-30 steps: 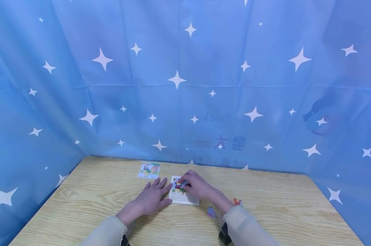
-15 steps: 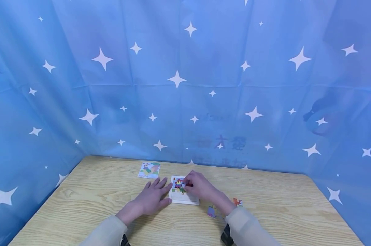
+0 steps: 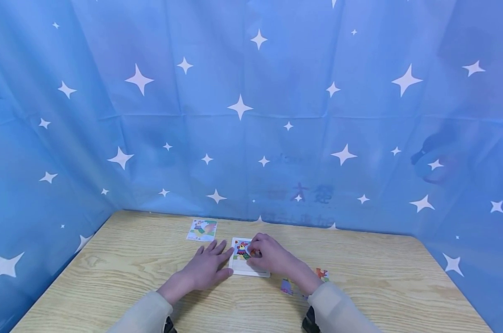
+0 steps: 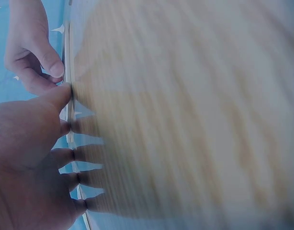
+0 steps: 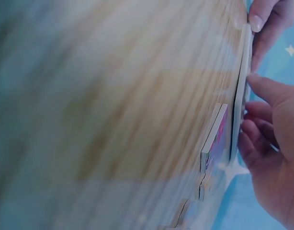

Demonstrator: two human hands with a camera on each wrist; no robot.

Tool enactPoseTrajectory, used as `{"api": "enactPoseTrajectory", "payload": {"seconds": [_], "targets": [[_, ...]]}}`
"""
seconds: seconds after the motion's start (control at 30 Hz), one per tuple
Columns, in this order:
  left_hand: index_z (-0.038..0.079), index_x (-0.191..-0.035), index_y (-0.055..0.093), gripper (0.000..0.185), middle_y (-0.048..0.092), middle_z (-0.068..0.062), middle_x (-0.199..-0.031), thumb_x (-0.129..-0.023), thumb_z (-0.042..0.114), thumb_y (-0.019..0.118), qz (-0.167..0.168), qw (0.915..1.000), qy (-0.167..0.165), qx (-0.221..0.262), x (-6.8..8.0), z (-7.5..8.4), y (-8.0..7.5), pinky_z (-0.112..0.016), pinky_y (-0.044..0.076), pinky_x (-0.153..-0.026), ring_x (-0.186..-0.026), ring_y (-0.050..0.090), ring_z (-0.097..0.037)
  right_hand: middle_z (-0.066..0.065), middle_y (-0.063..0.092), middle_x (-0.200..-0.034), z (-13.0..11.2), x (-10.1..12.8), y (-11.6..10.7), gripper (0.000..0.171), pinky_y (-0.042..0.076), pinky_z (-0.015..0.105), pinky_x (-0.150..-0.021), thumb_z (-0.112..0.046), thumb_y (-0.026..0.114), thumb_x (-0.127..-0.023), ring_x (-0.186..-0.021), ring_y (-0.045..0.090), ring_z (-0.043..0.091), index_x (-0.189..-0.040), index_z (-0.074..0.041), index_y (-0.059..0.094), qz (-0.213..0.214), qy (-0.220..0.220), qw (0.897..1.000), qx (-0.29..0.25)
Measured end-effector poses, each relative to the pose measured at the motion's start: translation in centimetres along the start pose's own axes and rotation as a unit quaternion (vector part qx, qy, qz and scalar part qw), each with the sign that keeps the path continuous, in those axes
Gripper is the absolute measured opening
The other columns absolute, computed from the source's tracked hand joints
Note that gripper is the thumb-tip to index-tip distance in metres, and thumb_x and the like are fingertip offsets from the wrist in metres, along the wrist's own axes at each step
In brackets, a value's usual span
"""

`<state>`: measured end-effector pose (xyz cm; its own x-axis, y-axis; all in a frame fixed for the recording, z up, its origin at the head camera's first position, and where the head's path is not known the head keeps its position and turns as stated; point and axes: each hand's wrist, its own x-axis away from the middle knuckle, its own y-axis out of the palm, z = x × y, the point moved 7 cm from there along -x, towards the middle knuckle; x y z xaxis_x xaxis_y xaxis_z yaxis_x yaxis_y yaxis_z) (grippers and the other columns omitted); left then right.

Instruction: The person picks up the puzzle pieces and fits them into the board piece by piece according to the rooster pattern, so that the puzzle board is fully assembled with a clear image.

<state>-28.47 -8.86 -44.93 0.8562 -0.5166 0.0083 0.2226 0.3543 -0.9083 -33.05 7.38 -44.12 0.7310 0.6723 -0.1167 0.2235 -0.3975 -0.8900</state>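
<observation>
The landmark is the white puzzle tray, which lies flat on the wooden table near the middle of its far half.

Left hand: rests palm-down on the table just left of the tray, fingers straight and slightly spread, thumb against the tray's left edge. It grips nothing; it braces the tray.

Right hand: lies over the upper right part of the tray, fingers curled together on a small coloured puzzle piece that sits in the tray's upper section. Whether the piece is fully seated in its recess cannot be told — the fingers cover its right side.

Other parts: two loose puzzle pieces lie on the table just right of and below the tray, a purple piece and an orange-red piece, both close to the right forearm. A reference picture card lies left of and beyond the tray, apart from it.

Risk assessment (judgement):
- A piece pressed in while misaligned may jam or lift a neighbouring piece.
- If the left thumb lets go, sideways force from the right hand may slide the tray.
- The right sleeve passes close over the loose pieces — a sweep of the forearm may push them toward the table edge.
</observation>
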Motion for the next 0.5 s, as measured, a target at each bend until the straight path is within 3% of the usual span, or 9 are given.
{"api": "enactPoseTrajectory", "payload": {"seconds": [0.33, 0.5], "targets": [[0.004, -0.154, 0.046, 0.061, 0.033, -0.026, -0.161, -0.105, 0.040, 0.057, 0.000, 1.0000, 0.000, -0.001, 0.00, 0.06, -0.08, -0.072, 0.023, -0.112, -0.149, 0.024, -0.051, 0.002, 0.062, -0.110, -0.13, -0.04, -0.13, 0.024, 0.052, 0.033, -0.086, -0.021, 0.077, -0.095, -0.102, 0.057, 0.018, -0.113, -0.005, 0.076, -0.004, -0.005, 1.000, 0.019], [0.004, -0.154, 0.046, 0.062, 0.032, -0.026, -0.161, -0.106, 0.040, 0.057, -0.002, 1.0000, 0.003, 0.005, -0.07, -0.19, 0.22, -0.072, 0.023, -0.112, -0.148, 0.024, -0.051, 0.002, 0.061, -0.110, 0.07, 0.20, -0.17, 0.025, 0.052, 0.032, -0.083, -0.020, 0.074, -0.097, -0.098, 0.057, 0.016, -0.116, -0.003, 0.074, 0.000, -0.001, 1.000, -0.011]]}}
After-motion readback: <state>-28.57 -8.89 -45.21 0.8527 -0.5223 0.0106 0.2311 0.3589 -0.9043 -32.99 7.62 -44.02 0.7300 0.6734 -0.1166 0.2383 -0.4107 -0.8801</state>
